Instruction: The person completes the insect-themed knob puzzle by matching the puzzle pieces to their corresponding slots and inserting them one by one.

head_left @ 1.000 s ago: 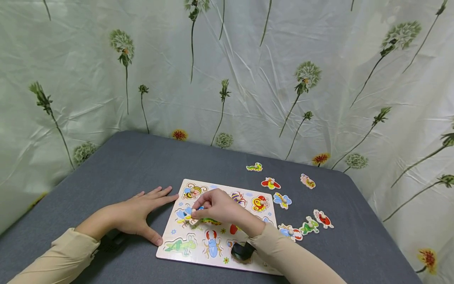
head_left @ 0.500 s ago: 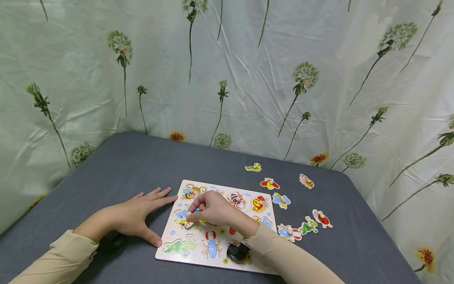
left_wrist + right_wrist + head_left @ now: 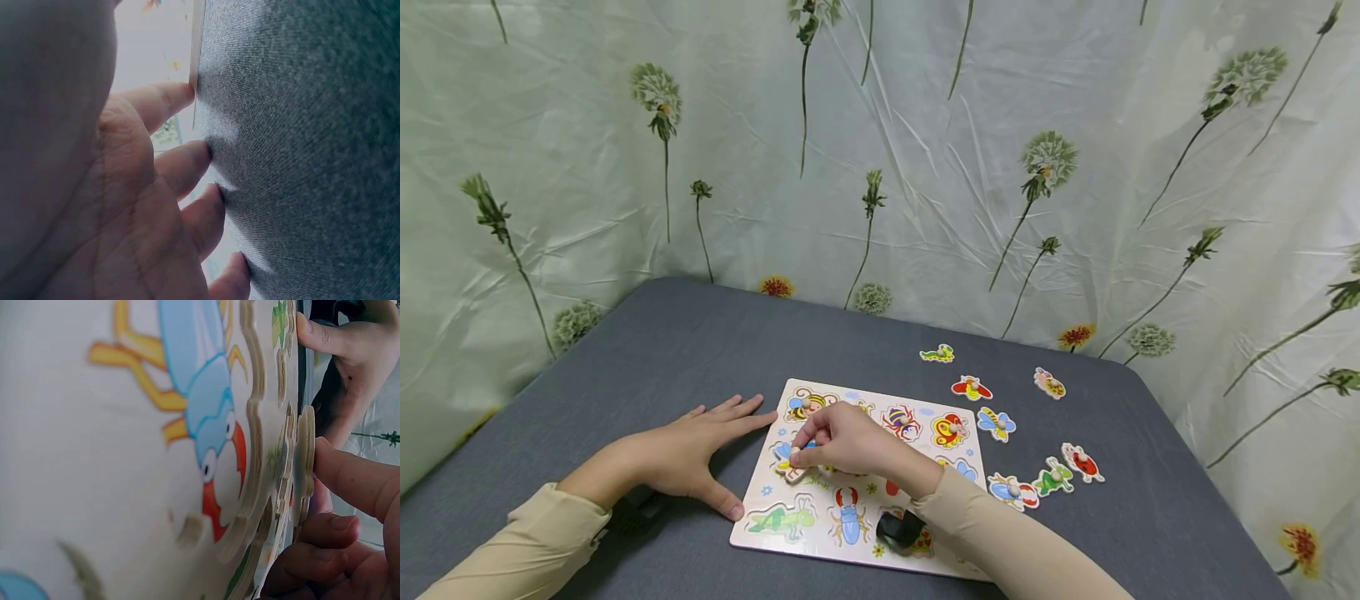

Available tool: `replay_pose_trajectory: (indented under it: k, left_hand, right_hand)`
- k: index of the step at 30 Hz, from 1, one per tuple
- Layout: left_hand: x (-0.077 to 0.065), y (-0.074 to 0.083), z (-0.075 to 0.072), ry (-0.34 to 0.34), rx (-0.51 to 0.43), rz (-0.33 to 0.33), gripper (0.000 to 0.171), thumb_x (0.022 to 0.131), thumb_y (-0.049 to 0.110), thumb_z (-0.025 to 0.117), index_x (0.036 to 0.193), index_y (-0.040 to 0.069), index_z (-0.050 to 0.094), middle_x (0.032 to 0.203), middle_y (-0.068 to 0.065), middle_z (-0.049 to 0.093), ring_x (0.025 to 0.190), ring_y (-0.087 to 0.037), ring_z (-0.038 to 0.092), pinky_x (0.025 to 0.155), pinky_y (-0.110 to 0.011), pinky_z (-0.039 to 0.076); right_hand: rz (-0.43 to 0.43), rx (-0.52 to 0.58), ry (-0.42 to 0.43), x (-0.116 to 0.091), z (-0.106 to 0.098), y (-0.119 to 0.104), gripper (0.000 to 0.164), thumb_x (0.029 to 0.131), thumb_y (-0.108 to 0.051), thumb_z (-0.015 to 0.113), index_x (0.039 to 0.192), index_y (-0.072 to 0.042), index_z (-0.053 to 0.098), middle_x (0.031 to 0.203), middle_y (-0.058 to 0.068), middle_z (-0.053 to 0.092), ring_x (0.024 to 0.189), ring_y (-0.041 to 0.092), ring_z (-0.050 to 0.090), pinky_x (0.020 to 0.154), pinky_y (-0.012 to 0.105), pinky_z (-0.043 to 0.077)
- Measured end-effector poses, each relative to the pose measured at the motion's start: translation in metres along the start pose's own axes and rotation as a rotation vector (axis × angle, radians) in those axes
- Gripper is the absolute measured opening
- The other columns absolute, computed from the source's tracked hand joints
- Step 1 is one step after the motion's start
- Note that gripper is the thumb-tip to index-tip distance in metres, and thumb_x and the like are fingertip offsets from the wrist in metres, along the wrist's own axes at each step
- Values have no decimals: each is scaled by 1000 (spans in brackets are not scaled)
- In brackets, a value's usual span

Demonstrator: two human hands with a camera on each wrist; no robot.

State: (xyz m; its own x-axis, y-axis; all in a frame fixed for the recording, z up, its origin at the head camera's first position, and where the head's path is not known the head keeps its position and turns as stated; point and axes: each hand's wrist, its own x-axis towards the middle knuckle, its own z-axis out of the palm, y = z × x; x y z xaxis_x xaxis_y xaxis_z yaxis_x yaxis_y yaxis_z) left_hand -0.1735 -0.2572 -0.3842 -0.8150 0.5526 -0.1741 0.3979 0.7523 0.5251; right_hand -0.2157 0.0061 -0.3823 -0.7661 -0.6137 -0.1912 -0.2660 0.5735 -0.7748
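A wooden insect puzzle board [image 3: 816,546] lies on the cloth-covered table. My right hand [image 3: 853,442] pinches a blue-winged insect puzzle piece [image 3: 790,475] by its knob, over the matching picture at the board's left side. From the right wrist view, the piece [image 3: 305,464] appears edge-on, close to the board face, with the thumb against it. My left hand [image 3: 688,458] is spread flat beside the board, thumb at its lower left edge and index fingertip at its left side. In the left wrist view the left hand's [image 3: 156,181] fingertips rest on the cloth.
Loose pieces lie right of the board: a caterpillar [image 3: 937,353], a red-winged insect [image 3: 972,387], a dragonfly [image 3: 997,424], a ladybug [image 3: 1083,462], a grasshopper [image 3: 1054,476] and a beetle [image 3: 1013,492]. Bee [image 3: 806,406] and spider [image 3: 901,422] pieces sit in the board. A flowered curtain [image 3: 925,167] hangs behind.
My right hand has shifted slightly left with the insect piece, which now overlaps its matching picture. The left hand stays in place at the board's edge.
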Motion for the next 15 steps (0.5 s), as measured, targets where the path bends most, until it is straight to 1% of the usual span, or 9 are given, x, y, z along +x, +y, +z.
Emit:
replay_pose_trajectory:
  k: [5, 15]
  left_hand:
    - [0, 0, 0, 0, 5, -3, 122, 71, 67, 91, 170, 22, 35, 179, -21, 21, 162, -58, 16, 119, -87, 14]
    - [0, -1, 1, 8, 11, 4, 123, 71, 67, 91, 170, 21, 35, 178, -22, 22, 161, -58, 18, 118, -87, 14]
  right_hand:
    - [16, -15, 2, 2, 1, -1, 7, 94, -17, 85, 96, -11, 81, 55, -8, 46, 47, 6, 36, 48, 21, 30]
    - [21, -35, 8, 3, 1, -1, 7, 93, -19, 86, 90, -16, 80, 55, -7, 48, 48, 7, 37, 48, 21, 29]
